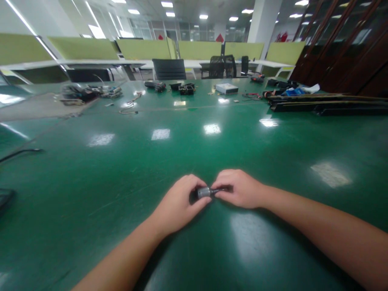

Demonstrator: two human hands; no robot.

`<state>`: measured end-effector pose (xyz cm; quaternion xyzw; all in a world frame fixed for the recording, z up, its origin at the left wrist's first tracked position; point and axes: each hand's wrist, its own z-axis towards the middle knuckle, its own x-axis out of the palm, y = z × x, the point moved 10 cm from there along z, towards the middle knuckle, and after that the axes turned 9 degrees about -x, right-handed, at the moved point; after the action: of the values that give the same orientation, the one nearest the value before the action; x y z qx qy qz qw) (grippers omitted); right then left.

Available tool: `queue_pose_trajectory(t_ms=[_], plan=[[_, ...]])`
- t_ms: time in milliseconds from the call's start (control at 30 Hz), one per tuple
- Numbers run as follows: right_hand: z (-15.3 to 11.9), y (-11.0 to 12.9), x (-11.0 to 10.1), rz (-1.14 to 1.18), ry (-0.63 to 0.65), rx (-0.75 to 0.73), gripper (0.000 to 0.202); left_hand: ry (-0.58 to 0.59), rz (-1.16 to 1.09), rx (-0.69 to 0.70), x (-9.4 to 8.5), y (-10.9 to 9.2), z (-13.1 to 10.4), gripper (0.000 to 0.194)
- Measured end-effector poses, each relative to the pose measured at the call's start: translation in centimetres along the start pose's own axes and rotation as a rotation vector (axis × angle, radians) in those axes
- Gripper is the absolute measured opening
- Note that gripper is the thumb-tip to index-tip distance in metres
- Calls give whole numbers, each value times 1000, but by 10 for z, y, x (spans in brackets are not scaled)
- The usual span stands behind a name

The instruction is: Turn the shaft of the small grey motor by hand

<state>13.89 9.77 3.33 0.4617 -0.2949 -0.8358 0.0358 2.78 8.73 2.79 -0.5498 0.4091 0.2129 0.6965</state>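
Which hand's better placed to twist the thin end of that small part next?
Right, probably: the right hand already pinches at the thin end, while the left hand holds the thick gray end.

Sm. metal cylinder (204, 192), silver-gray, is lying approx. horiz., its axis running L to R, R end sitting a touch higher in view. Dk. section (193, 196) is showing at its L end, partly hiding inside the L fingers (200, 205). Thin dk. shaft (222, 189) is extending off the R end, running btwn. the R fingers (226, 197), which are pinching it nr. the cylinder. Both pcs. are sitting low over the desk (121, 173); fine detail's blurring.
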Motion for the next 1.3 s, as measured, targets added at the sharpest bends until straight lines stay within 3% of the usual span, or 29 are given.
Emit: queue_pose_trajectory(t_ms=[333,1300], plan=[[-1,1,5,-61,40,1,16,-9,15,-6,2,2,1,22],[-2,0,-1,-39,-5,25,11,4,33,-8,2,-1,-1,20]])
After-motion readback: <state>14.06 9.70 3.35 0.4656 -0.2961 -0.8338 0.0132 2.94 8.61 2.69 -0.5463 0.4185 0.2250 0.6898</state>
